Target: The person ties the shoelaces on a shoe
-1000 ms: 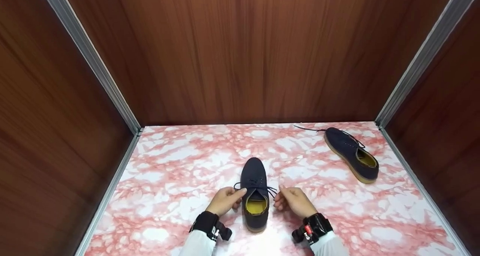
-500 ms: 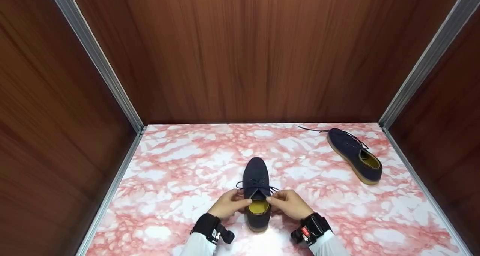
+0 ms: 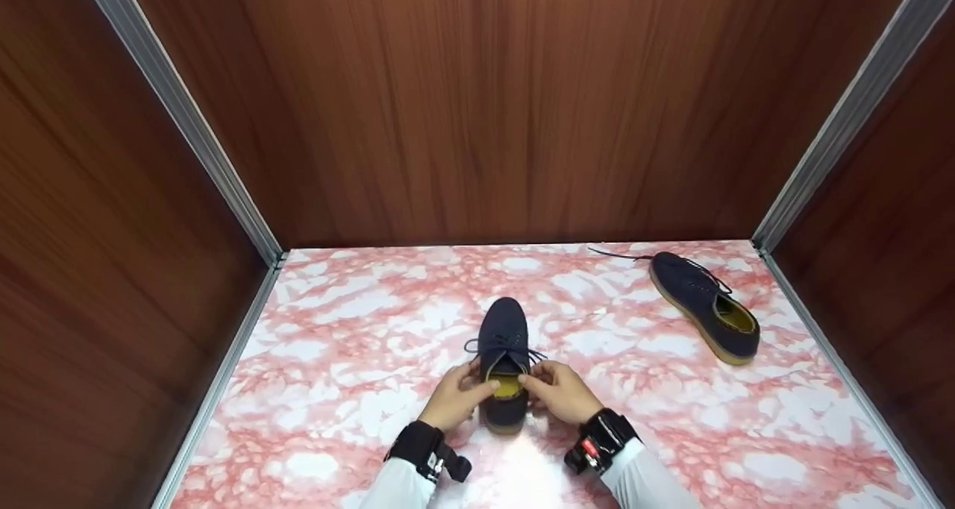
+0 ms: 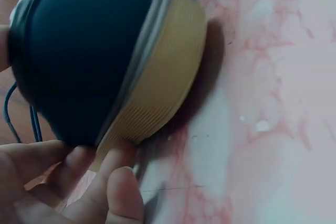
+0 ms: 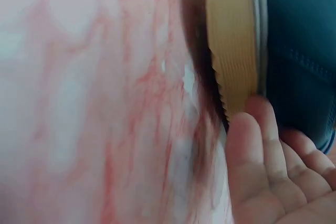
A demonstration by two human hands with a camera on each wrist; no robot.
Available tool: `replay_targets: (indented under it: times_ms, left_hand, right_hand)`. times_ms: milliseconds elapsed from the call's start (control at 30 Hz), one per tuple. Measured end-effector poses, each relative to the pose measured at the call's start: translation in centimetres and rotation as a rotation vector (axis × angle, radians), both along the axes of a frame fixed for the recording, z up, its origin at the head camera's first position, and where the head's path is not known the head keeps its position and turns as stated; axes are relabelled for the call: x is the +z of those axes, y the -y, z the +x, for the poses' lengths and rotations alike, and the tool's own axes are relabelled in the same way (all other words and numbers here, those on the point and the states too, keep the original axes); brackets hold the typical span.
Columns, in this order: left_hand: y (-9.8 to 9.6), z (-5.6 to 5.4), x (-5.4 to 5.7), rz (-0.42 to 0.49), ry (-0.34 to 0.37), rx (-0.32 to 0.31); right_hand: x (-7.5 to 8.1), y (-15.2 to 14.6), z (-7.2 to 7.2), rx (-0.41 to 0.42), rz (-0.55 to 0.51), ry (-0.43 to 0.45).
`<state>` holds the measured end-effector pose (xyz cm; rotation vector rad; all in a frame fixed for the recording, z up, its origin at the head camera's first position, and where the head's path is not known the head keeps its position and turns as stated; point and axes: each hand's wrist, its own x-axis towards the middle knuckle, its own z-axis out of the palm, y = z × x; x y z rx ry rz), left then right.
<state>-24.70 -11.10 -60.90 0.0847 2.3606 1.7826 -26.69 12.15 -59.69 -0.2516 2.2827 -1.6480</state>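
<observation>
A dark navy lace-up shoe (image 3: 503, 319) with a yellow insole points away from me in the middle of the head view, its lace tied in a bow. My left hand (image 3: 453, 399) grips its collar from the left, thumb at the opening and fingers along the outside. On the other side my right hand (image 3: 565, 395) holds the collar the same way. Each wrist view shows fingertips against the upper and the ribbed tan sole (image 4: 163, 61) near the heel. A shadow lies beside the sole; whether it touches the tabletop I cannot tell.
A second navy shoe (image 3: 690, 292) rests at the back right, one lace end trailing left onto the pink-and-white marbled tabletop (image 3: 351, 322). Brown wood-grain panels (image 3: 477, 106) with grey metal corner strips enclose the back and both sides.
My right hand has come in from beside the lace to the shoe's collar, and my left hand has moved to the collar too. The gripped shoe has shifted slightly away from me.
</observation>
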Motion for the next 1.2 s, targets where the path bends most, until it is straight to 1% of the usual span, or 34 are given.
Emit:
replay_targets:
  times_ms: [167, 267, 367, 467, 567, 633, 667, 733, 800, 867, 933, 967, 1000, 1067, 1167, 1200]
  left_hand:
    - [0.1, -1.1, -0.1, 0.083, 0.010, 0.087]
    - [0.1, -1.8, -0.1, 0.135, -0.002, 0.169]
    - [0.1, -2.5, 0.0, 0.172, -0.031, 0.244]
    - [0.1, -3.2, 0.0, 0.187, -0.058, 0.279]
    - [0.2, -4.0, 0.1, 0.199, -0.073, 0.316]
    - [0.4, -4.6, 0.2, 0.203, -0.083, 0.347]
    - [0.5, -5.0, 0.2, 0.202, -0.087, 0.359]
    - [0.6, -5.7, 0.1, 0.196, -0.084, 0.379]
    - [0.7, -6.4, 0.0, 0.179, -0.084, 0.385]
    - [0.8, -7.1, -0.1, 0.157, -0.079, 0.392]
    - [0.9, -7.6, -0.2, 0.132, -0.085, 0.401]
    - [0.9, -7.8, -0.3, 0.117, -0.090, 0.406]
    - [1.0, -8.0, -0.4, 0.105, -0.093, 0.411]
    - [1.0, -8.3, -0.4, 0.085, -0.095, 0.425]
    - [0.9, -8.6, -0.5, 0.091, -0.082, 0.455]
    - [0.8, -8.6, -0.5, 0.103, -0.076, 0.464]
  right_hand:
    - [0.0, 1.6, -1.5, -0.061, -0.052, 0.032]
    - [0.1, 2.8, -2.3, -0.103, -0.097, 0.059]
    - [0.3, 3.9, -3.2, -0.116, -0.149, 0.068]
    - [0.5, 4.9, -3.9, -0.117, -0.201, 0.084]
    - [0.7, 5.7, -4.7, -0.109, -0.280, 0.125]
    - [0.7, 6.3, -5.2, -0.112, -0.332, 0.152]
    - [0.7, 6.6, -5.4, -0.113, -0.346, 0.150]
    - [0.6, 7.1, -5.9, -0.122, -0.352, 0.138]
    - [0.5, 7.7, -6.4, -0.125, -0.336, 0.120]
    - [0.4, 8.1, -6.7, -0.114, -0.313, 0.123]
    - [0.4, 8.4, -7.0, -0.085, -0.311, 0.146]
    - [0.5, 8.6, -7.2, -0.065, -0.304, 0.149]
    - [0.5, 8.7, -7.4, -0.051, -0.307, 0.170]
    - [0.6, 8.8, -7.7, -0.023, -0.276, 0.160]
    - [0.7, 9.0, -8.0, -0.003, -0.232, 0.143]
    - [0.7, 9.1, -8.0, -0.003, -0.227, 0.158]
